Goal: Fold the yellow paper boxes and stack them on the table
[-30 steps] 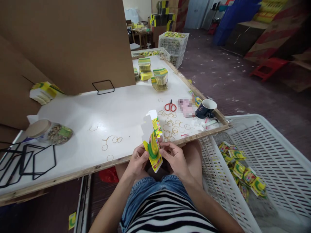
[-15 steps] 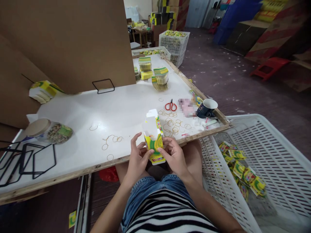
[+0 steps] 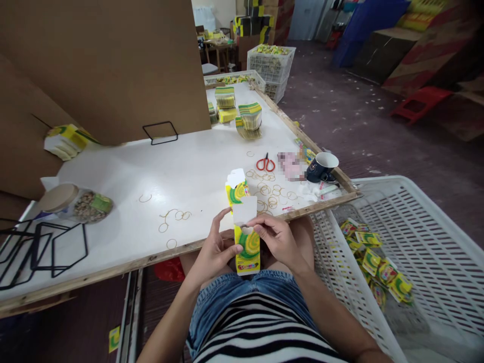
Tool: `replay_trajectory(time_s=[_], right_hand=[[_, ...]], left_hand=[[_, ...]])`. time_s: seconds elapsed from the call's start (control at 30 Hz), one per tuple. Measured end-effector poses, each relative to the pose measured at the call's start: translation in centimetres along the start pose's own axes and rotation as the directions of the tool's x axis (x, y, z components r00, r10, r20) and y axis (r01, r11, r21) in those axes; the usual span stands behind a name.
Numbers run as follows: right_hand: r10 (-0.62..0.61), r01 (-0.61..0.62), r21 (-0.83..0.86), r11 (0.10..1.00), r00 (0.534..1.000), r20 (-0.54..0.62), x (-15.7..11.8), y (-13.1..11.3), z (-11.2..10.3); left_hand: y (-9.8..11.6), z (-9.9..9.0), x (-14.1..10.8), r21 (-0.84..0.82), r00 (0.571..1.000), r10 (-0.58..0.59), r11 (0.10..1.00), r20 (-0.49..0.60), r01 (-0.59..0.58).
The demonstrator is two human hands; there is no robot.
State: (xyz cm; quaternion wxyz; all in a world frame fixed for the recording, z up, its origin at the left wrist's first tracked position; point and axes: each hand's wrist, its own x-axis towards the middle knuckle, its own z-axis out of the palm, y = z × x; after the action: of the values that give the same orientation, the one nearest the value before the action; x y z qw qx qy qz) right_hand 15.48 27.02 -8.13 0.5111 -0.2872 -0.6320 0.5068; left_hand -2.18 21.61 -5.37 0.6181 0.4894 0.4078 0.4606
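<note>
Above my lap, at the table's front edge, a small yellow-green cardboard box (image 3: 248, 249) is held upright with a white flap standing up at its top. My left hand (image 3: 217, 252) grips its left side, thumb on the front panel. At the upper right edge, by the notch under the flap, my right hand (image 3: 278, 239) pinches the cardboard. Behind the flap shows another yellow-green printed panel (image 3: 238, 193) topped by a white tab; whether it is joined to the same box I cannot tell.
Rubber bands (image 3: 272, 194) and red-handled scissors (image 3: 265, 163) lie on the white table (image 3: 124, 176). A mug (image 3: 321, 169) stands at its right edge, a jar (image 3: 91, 205) at left. Bundled flat cartons (image 3: 250, 117) sit farther back. A white crate (image 3: 434, 222) holds several small packets (image 3: 372, 262).
The held box has come down toward my lap, its white flap now facing me. My right hand has shifted from the lower front panel to the upper right edge.
</note>
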Motion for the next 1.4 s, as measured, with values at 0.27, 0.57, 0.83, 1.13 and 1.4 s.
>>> replay_trajectory(time_s=[0.27, 0.57, 0.83, 1.13, 1.4], right_hand=[[0.036, -0.041, -0.042, 0.998, 0.994, -0.104, 0.3, -0.9, -0.6], [0.205, -0.188, -0.257, 0.948, 0.978, 0.039, 0.6, -0.6, -0.3], [0.113, -0.099, -0.294, 0.951, 0.993, 0.033, 0.4, -0.5, 0.2], [0.175, -0.167, 0.084, 0.982, 0.980, -0.097, -0.3, 0.2, -0.6], [0.038, 0.155, 0.187, 0.970, 0.664, -0.747, -0.7, 0.9, -4.8]], left_hand=[[0.0, 0.1, 0.4, 0.226, 0.987, 0.041, 0.974, -0.153, -0.005], [-0.2, 0.8, 0.5, 0.270, 0.991, 0.034, 0.963, -0.129, 0.002], [0.7, 0.8, 0.4, 0.101, 0.993, 0.003, 0.995, -0.118, 0.009], [-0.3, 1.9, 1.0, 0.101, 0.994, 0.036, 0.995, -0.099, -0.026], [-0.5, -0.2, 4.2, 0.664, 0.908, 0.404, 0.711, -0.115, -0.232]])
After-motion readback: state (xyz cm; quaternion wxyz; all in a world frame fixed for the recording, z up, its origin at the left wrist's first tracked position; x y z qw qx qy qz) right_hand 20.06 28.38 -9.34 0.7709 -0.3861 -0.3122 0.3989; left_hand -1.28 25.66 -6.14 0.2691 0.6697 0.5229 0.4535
